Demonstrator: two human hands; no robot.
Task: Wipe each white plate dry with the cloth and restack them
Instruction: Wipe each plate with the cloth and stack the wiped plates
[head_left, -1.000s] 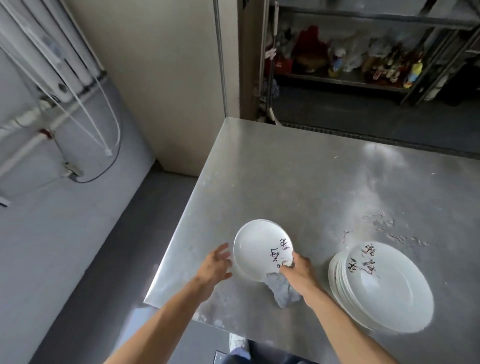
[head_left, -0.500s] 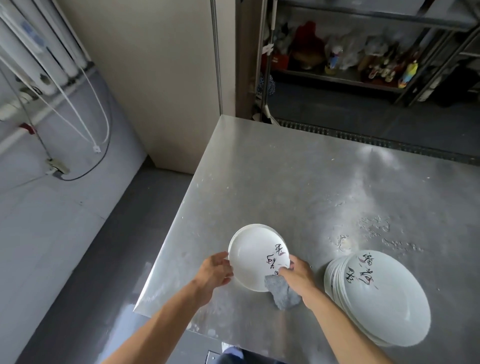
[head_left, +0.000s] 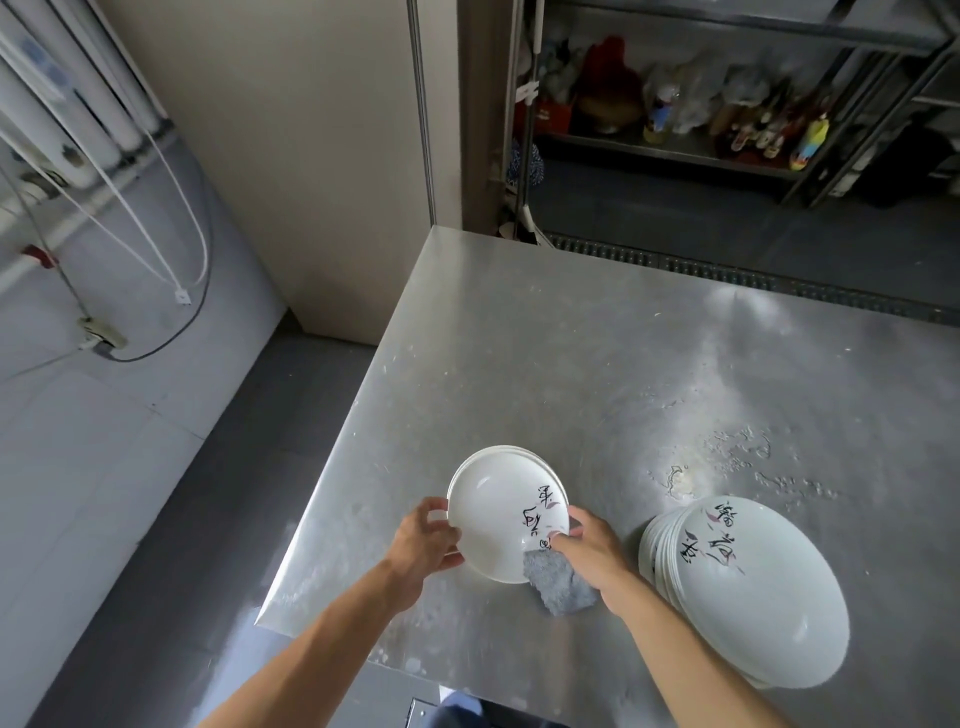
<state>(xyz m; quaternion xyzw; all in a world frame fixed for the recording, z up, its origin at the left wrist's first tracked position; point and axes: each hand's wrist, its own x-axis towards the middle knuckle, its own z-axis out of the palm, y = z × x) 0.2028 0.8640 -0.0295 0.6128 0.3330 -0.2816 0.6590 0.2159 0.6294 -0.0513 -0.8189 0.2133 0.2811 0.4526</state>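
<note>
A small white plate (head_left: 493, 512) with dark lettering sits on top of a short stack near the table's front left corner. My left hand (head_left: 423, 540) grips its left rim, fingers curled over the edge. My right hand (head_left: 589, 551) holds a grey cloth (head_left: 558, 584) bunched against the plate's lower right rim, thumb on the plate face. To the right lies a slanting stack of larger white plates (head_left: 748, 587) with dark lettering on the top one.
The steel table (head_left: 597, 374) has water drops (head_left: 737, 452) right of centre. Its left edge and front corner drop to a grey floor (head_left: 171, 545). A shelf with bottles (head_left: 727, 124) stands beyond the far edge.
My left hand has come in from beside the plate and closed on its left rim. My right hand with the cloth has stayed at the plate's lower right edge.
</note>
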